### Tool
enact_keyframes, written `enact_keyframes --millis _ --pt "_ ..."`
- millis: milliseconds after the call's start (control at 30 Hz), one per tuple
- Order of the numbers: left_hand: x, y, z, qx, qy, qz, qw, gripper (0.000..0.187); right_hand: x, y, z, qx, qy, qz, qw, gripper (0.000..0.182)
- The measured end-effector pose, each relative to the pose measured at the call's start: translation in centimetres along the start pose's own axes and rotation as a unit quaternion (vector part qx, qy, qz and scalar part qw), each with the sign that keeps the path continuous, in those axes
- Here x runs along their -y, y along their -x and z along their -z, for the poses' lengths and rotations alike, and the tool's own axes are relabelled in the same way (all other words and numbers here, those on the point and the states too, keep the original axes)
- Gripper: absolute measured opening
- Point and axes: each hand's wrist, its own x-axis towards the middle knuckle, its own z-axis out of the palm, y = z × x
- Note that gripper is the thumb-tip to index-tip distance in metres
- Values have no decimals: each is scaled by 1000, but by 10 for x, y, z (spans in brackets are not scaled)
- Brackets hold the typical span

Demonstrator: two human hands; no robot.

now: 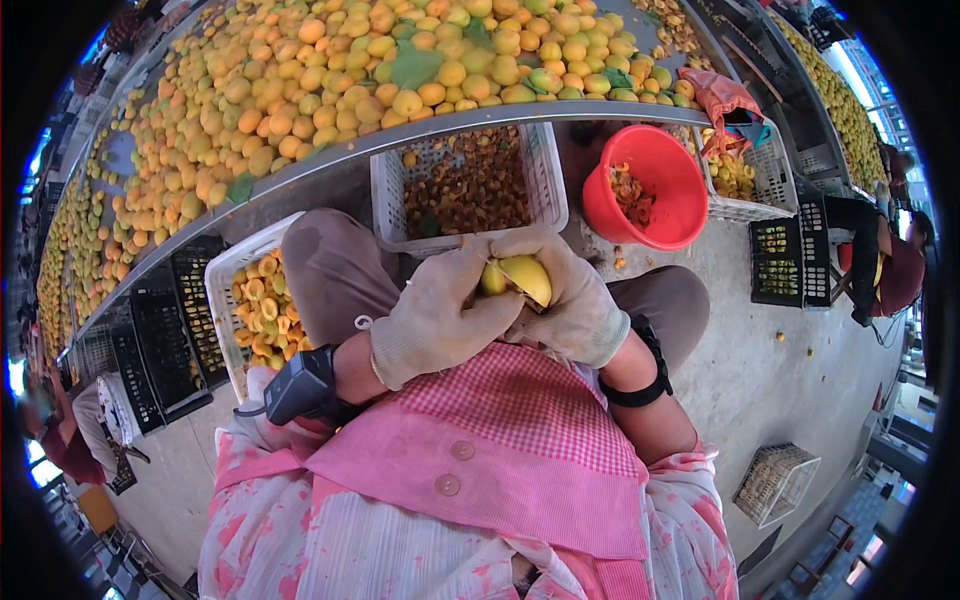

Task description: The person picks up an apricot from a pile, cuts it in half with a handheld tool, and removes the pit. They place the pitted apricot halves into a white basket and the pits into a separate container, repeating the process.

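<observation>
Soft, even light falls on the fruit (pixel 530 277), which looks fairly sharp, while bluish-white glare flares at both sides. Fisheye distortion bows the table (pixel 600 111) into an arc, with shadow beneath; the corners go black.

Held fruit (pixel 527 275): olive-green on the left, bright yellow on the right
Left glove (pixel 440 315): off-white with grey-beige smudges
Right glove (pixel 578 305): off-white with a greyish tinge
Heaped fruit (pixel 330 90): orange and yellow, some green
Leaves (pixel 415 65): green
Table edge (pixel 400 131): silver-grey
Middle crate (pixel 548 180): white
Scraps (pixel 465 195): brown and orange-brown
Bucket (pixel 680 180): bright red
Bag (pixel 718 97): orange-red with some teal
Left crate (pixel 222 315): white
Fruit halves (pixel 264 310): orange-yellow
Stacked crates (pixel 165 355): black
Apron (pixel 510 485): pink-and-white checks over a plainer pink band
Buttons (pixel 462 451): dull pinkish brown
Sleeves (pixel 250 505): white with blotchy pink print
Trousers (pixel 335 260): grey-brown
Wrist strap (pixel 652 372): black
Floor (pixel 745 310): pale grey
Co-worker's top (pixel 902 275): dark red
</observation>
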Motion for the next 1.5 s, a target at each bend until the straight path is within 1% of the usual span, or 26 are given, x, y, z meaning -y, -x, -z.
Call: enact_keyframes --millis 67,100,167,300,367,400,467,500,567,600,633,667,700,767,800,867,1000,1067,1100,1167,1233,1300,1367,1433,1467,1500 --pt "-4 -3 3 19 81 -9 997 32 2 2 2 18 -28 -41 999 68" --pt "-4 -3 3 19 81 -9 996 32 4 1 2 18 -28 -42 999 68" --pt "-4 -4 3 38 157 -3 987 32 10 0 4 33 21 -34 999 63" --pt "2 -3 8 96 179 7 979 32 15 1 4 35 -45 -52 997 60" --pt "-5 -2 12 133 291 119 940 29 20 1 6 58 -72 -107 990 56" --pt "-6 -2 13 133 292 119 940 29 22 0 7 59 -72 -107 990 56" --pt "-9 -1 14 135 284 152 937 28 27 -2 9 77 -59 -158 983 55" --pt "-9 -1 15 134 284 152 937 28 28 -2 9 77 -59 -158 983 55" --pt "-10 -1 16 153 286 166 931 31 29 -2 10 70 -129 -149 978 47" --pt "-10 0 15 153 287 166 931 31 25 0 17 78 -157 -204 963 44" --pt "-9 0 15 145 312 137 929 34 21 1 24 86 -185 -259 944 41" --pt "-8 1 14 136 337 107 925 36 23 0 22 38 -229 -254 939 38" --pt "-7 0 13 134 338 107 925 36 28 -1 21 40 -228 -256 939 38" --pt "-3 1 12 134 388 158 898 40 39 -2 17 31 -165 -246 955 40" --pt "0 0 11 135 388 157 898 40 33 -2 18 30 -164 -246 955 40" --pt "5 -3 11 105 441 175 874 37 19 -3 21 1 -105 -168 980 46" --pt "5 -5 7 33 468 177 865 32 29 -5 23 -10 -119 -215 969 55" --pt "3 -4 3 16 412 122 903 25 29 -7 19 7 -129 -202 971 57" --pt "2 -4 3 8 428 154 890 23 30 -8 15 17 -139 -190 972 59" --pt "19 -6 -2 33 482 121 867 30 34 -11 12 36 -150 -246 957 69" --pt "10 -3 5 22 455 120 882 25 29 -12 10 83 -191 -241 948 73" --pt "6 1 12 38 470 122 873 24 32 -17 -6 56 -179 -214 959 77" --pt "17 5 14 33 476 111 872 24 34 -24 -13 77 -186 -207 957 81" --pt "20 10 18 30 540 99 835 22 41 -31 -24 49 -193 -195 960 82" --pt "21 13 23 24 542 96 835 22 46 -39 -34 41 -174 -198 964 82" --pt "22 19 31 18 569 102 816 21 52 -47 -39 47 -171 -199 964 82"
